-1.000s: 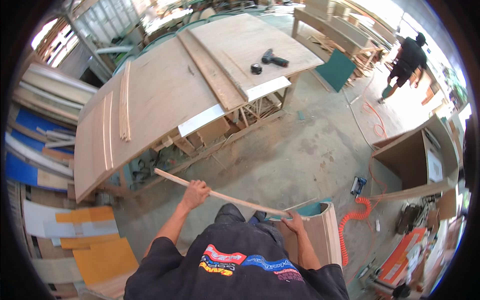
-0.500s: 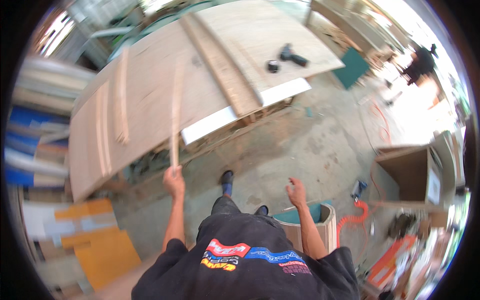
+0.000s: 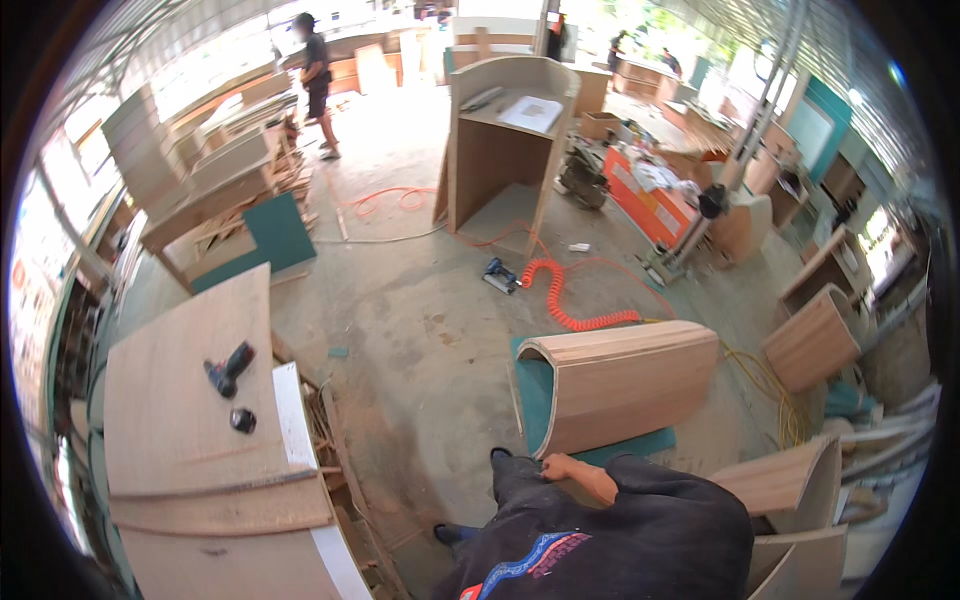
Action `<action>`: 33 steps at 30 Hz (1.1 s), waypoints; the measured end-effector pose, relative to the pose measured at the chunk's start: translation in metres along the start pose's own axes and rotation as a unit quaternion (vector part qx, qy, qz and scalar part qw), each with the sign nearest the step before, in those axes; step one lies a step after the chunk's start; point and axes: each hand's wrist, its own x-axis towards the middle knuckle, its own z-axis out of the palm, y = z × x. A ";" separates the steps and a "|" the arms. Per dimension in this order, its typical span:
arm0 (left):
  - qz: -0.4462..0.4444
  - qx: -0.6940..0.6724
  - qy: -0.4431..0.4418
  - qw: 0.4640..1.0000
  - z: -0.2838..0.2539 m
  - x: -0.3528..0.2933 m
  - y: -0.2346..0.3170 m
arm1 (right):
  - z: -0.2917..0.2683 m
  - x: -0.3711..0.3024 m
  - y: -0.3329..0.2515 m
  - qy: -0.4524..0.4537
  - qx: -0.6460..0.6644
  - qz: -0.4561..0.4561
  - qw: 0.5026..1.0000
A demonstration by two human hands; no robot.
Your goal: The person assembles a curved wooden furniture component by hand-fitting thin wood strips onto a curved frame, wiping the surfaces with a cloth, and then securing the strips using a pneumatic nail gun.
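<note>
My right hand point(image 3: 557, 467) hangs low in front of my body, its fingers curled in with nothing visible in them. Just beyond it, a curved plywood shell point(image 3: 640, 385) lies on the floor, rounded side up, with a teal lining at its near-left end. A teal sheet point(image 3: 640, 444) shows under its lower edge. My left hand and the wood strip it was holding are out of view. At left, a workbench topped with a plywood panel point(image 3: 180, 345) carries a cordless drill point(image 3: 230, 370) and a small round dark object point(image 3: 242, 420).
A blue air nailer point(image 3: 499, 275) lies on the floor, attached to a coiled orange hose point(image 3: 560, 312). Beyond stands a tall open wooden cabinet point(image 3: 480, 180). More curved wooden pieces point(image 3: 812, 338) stand at right. Another person point(image 3: 316, 85) stands far off at upper left.
My view has swung right and up, away from the bench. The left hand with its wood strip has left the picture, and the right hand's fingers now look more curled.
</note>
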 end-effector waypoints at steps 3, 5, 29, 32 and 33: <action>0.074 -0.066 -0.010 0.995 0.000 0.008 0.064 | 0.021 -0.012 0.018 -0.012 0.011 0.035 0.999; 0.112 -0.108 -0.027 0.987 -0.004 -0.007 0.106 | 0.046 -0.016 0.043 -0.014 0.053 0.057 0.997; 0.666 0.072 -0.524 0.525 -0.037 -0.346 0.493 | -0.096 0.136 0.069 0.145 0.349 0.144 0.914; 0.638 0.124 -0.537 0.538 0.001 -0.358 0.527 | -0.059 0.146 0.081 0.134 0.368 0.162 0.906; 0.637 0.121 -0.548 0.528 0.014 -0.380 0.548 | -0.028 0.140 0.109 0.128 0.262 0.144 0.946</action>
